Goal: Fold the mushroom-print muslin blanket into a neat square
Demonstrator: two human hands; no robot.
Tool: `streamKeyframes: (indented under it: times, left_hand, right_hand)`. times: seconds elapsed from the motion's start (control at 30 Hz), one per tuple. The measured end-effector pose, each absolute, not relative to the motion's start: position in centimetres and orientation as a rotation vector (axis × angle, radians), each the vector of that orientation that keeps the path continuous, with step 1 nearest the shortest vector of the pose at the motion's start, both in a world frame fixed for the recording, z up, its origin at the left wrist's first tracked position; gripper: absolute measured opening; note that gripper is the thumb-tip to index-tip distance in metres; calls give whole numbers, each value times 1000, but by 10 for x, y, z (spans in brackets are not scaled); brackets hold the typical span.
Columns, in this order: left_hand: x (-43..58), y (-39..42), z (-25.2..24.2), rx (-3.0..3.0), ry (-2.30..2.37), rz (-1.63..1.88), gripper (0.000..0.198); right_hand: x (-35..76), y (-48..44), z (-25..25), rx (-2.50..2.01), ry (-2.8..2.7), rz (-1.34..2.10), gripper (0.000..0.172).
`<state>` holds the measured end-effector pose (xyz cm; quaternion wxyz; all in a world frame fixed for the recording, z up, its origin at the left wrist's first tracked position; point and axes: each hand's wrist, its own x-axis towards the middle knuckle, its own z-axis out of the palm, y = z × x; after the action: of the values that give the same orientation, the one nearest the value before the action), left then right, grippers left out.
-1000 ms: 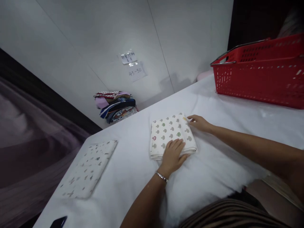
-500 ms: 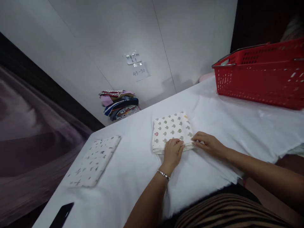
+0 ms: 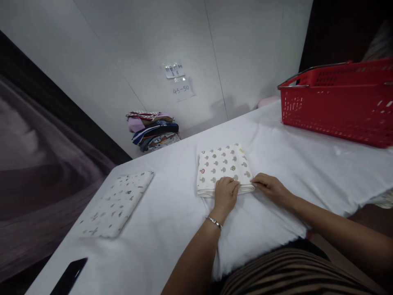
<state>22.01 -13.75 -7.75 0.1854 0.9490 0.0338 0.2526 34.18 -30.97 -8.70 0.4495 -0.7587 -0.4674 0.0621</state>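
Observation:
In front of me lies a folded white cloth [image 3: 219,166] printed with grey mushrooms and a few red, green and yellow ones. My left hand [image 3: 226,191], with a silver bracelet at its wrist, rests on the cloth's near edge, fingers curled over the top layer. My right hand [image 3: 272,188] pinches the near right corner of the cloth between thumb and fingers. Off to the left lies a second folded white cloth [image 3: 118,205] with small dark and brown prints, apart from both hands.
White fabric covers the table [image 3: 172,213]. A red plastic basket [image 3: 334,104] with metal handles stands at the back right. A black phone [image 3: 69,276] lies at the lower left. Folded clothes [image 3: 153,129] are stacked beyond the far edge, under paper labels [image 3: 181,89] on the wall.
The view has shifted slightly. Both hands stay at the cloth's near edge; the right fingers have closed more tightly at its corner, and the edge looks straighter.

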Motion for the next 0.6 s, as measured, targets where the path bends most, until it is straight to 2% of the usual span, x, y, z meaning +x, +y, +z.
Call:
streamKeyframes:
  times: [0.33,0.5,0.6]
  left_hand:
    - [216,-138,-77,2705,8,769,26]
    - [216,-132,-84,2716,-70,766,13]
    - [216,-131,-86,2701,-78,777,13]
  right_hand:
    - [331,-319,-92,-2023,-1410,-206,22]
    - [331,-318,-93,-1974,-1482,-285,16]
    - [330,-318,-92,-1962,-1484,-311,12]
